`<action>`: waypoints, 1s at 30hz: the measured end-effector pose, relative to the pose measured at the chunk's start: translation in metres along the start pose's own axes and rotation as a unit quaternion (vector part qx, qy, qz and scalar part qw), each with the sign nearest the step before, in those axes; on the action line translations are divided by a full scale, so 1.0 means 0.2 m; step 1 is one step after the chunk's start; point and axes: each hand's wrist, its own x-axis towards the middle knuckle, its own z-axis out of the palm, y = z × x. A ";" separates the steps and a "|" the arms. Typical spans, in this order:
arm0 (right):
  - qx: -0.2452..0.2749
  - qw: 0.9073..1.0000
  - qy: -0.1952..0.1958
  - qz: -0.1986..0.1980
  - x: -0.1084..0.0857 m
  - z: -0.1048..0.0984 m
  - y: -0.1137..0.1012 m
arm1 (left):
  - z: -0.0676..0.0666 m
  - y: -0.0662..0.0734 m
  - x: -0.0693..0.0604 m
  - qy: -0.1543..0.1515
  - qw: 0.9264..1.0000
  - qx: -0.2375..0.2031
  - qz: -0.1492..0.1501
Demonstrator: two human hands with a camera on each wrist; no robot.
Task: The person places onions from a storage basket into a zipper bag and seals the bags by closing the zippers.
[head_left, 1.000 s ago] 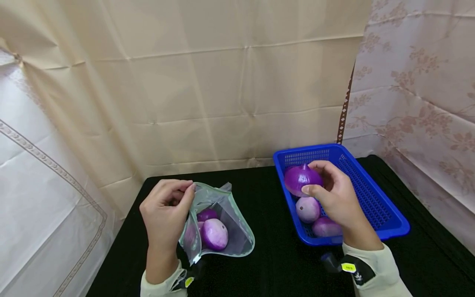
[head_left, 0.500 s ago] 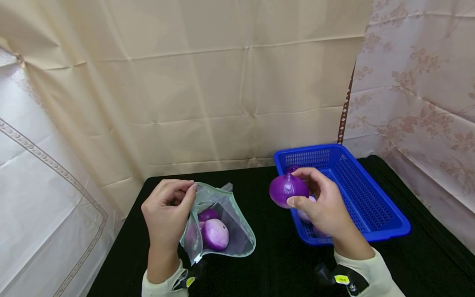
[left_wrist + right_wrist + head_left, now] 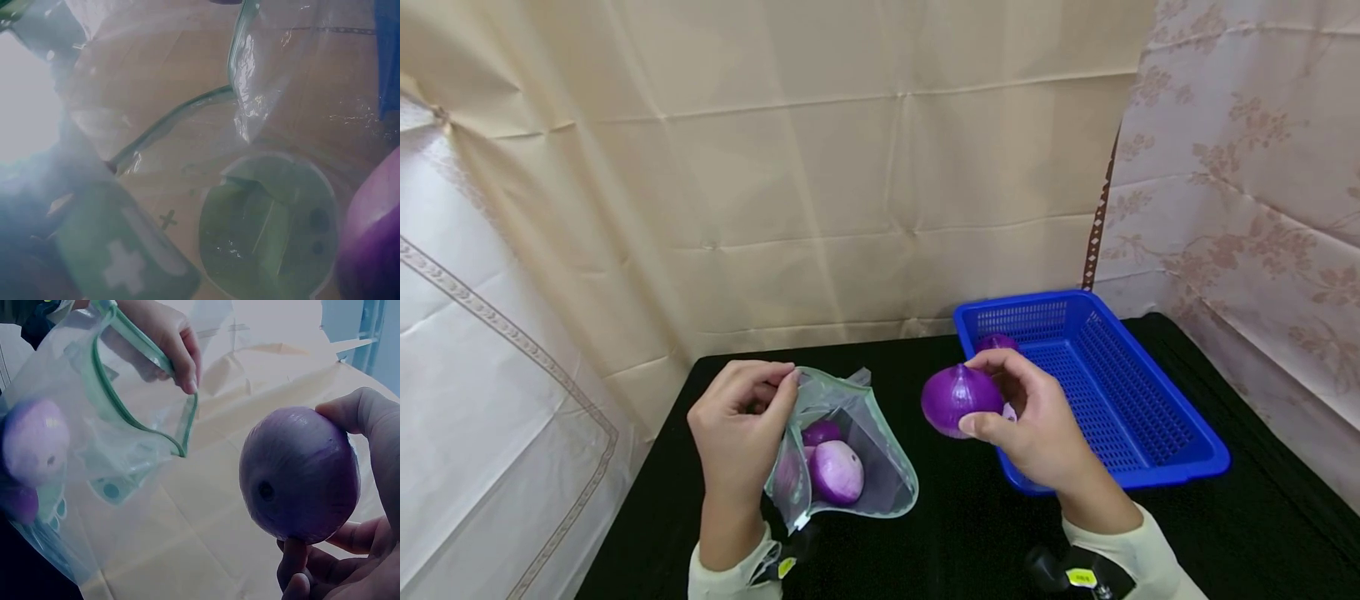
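On your far left hangs a white cloth [image 3: 490, 383] with a patterned band, and next to it a cream curtain [image 3: 850, 192] spans the back, behind the black-covered table [image 3: 940, 542]. Your left hand [image 3: 737, 429] pinches the upper left edge of a clear bag [image 3: 883, 458] between thumb and fingertips, and the bag's green-edged mouth gapes open. A white slider [image 3: 801, 522] sits at the mouth's near corner. Inside the bag a pale purple onion [image 3: 837, 472] lies in front of a darker onion [image 3: 822, 431], and a purple patch shows dimly through the wall on their left. To the right of the bag, well apart from it, your right hand [image 3: 1037, 429] grips a deep purple onion [image 3: 958, 400], fingers and thumb curled round it. You hold it raised, pointed tip up, just off the left side of the blue basket [image 3: 1150, 392]; your right wrist view shows a dark round spot on it. In the basket's far left corner another purple onion [image 3: 997, 342] is partly visible, and a pale patch shows beside your right fingers, mostly hidden. At the far right hangs a flowered cloth [image 3: 1262, 200].
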 end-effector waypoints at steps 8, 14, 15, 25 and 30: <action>0.006 1.000 -0.018 -0.023 0.03 0.09 -0.01 | 0.00 0.08 0.02 0.003 1.000 -0.005 0.003; 0.018 0.998 -0.038 -0.035 0.06 0.14 -0.04 | -0.01 0.08 0.02 -0.001 1.000 -0.010 0.006; 0.022 0.998 -0.040 -0.038 0.07 0.15 -0.04 | -0.01 0.08 0.02 -0.003 1.000 -0.011 0.007; 0.011 0.999 -0.044 -0.021 0.07 0.24 -0.07 | 0.00 0.08 0.02 -0.005 1.000 -0.009 0.006; 0.004 0.999 -0.047 -0.022 0.07 0.29 -0.09 | 0.00 0.02 0.00 -0.008 1.000 -0.005 0.003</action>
